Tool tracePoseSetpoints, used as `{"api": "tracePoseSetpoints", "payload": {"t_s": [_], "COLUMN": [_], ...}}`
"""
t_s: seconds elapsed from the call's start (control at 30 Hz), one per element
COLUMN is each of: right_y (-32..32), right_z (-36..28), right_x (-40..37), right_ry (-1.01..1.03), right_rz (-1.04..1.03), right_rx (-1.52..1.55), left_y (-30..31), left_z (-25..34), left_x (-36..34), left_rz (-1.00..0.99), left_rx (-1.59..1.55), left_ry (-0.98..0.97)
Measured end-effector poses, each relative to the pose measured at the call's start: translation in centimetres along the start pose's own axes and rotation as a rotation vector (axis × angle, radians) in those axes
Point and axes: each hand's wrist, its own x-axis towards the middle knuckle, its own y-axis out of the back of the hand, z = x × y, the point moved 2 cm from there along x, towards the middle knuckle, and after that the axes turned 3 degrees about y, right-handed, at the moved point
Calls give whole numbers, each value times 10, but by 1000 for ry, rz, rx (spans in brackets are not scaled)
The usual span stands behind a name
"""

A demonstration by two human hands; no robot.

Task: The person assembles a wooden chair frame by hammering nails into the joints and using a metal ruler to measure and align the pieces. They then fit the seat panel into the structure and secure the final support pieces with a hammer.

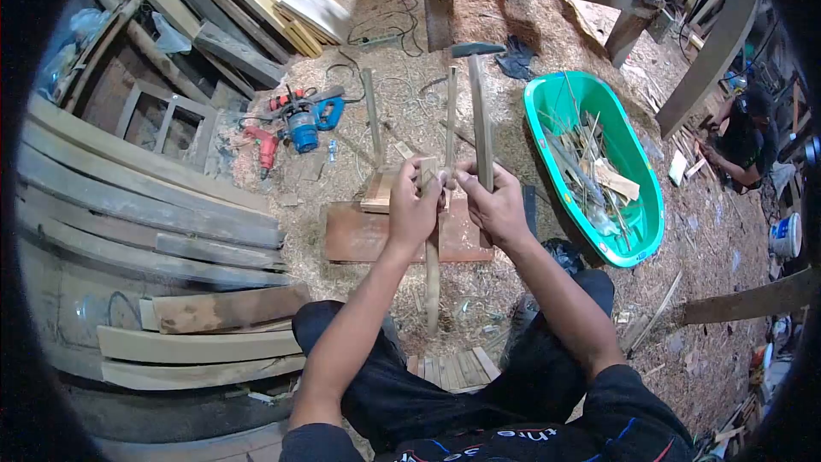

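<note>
My right hand (496,210) is closed around the wooden handle of a hammer (480,111), which stands upright with its metal head at the top. A small piece of wood (428,172) is gripped in my left hand (414,205). The fingertips of both hands come together beside this piece; whether something small is pinched there, I cannot make out. Beneath the hands lie a light board (376,202) and a reddish-brown panel (349,235). Slim wooden posts (374,111) rise beyond them, and another narrow strip (433,291) points toward me.
A green tub (537,124) of wood scraps stands at the right. Left of the hands, a blue power tool (302,128) and a red tool (267,151) lie among cables on shavings. Planks (128,180) line the left side. Another person (748,141) crouches at far right.
</note>
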Motion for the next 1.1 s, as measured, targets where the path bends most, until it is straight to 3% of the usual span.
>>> {"api": "tracePoseSetpoints", "payload": {"t_s": [0.07, 0.17, 0.33, 0.47, 0.57, 0.67, 0.87, 1.1], "right_y": [-1, -15, -28, -32, -34, -42, -45, -49], "right_z": [-2, -9, -12, -6, -3, -11, -20, -23], "right_x": [-12, -25, -34, -39, -43, -47, -49, -51], "right_ry": [26, 17, 22, -14, -46, -54, -212, -148], "right_rz": [-21, -61, -105, -104, -85, -72, -138, -181], "right_rx": [-147, -104, -50, 73, 108, 246, 329, 258], "left_y": [2, 5, 7, 13, 17, 27, 22, 17], "left_z": [-9, 0, 20, 21, 42, 49, 58, 59], "left_x": [-19, -35, -43, -52, -64, -75, -83, -88], "left_rz": [48, 1, -121, -164, -176, -207, -89, 21], "left_rx": [4, -155, -29, -428, -433, -230, -280, -170], "left_ry": [-3, 53, 106, 233, 164, 61, -46, -232]}}
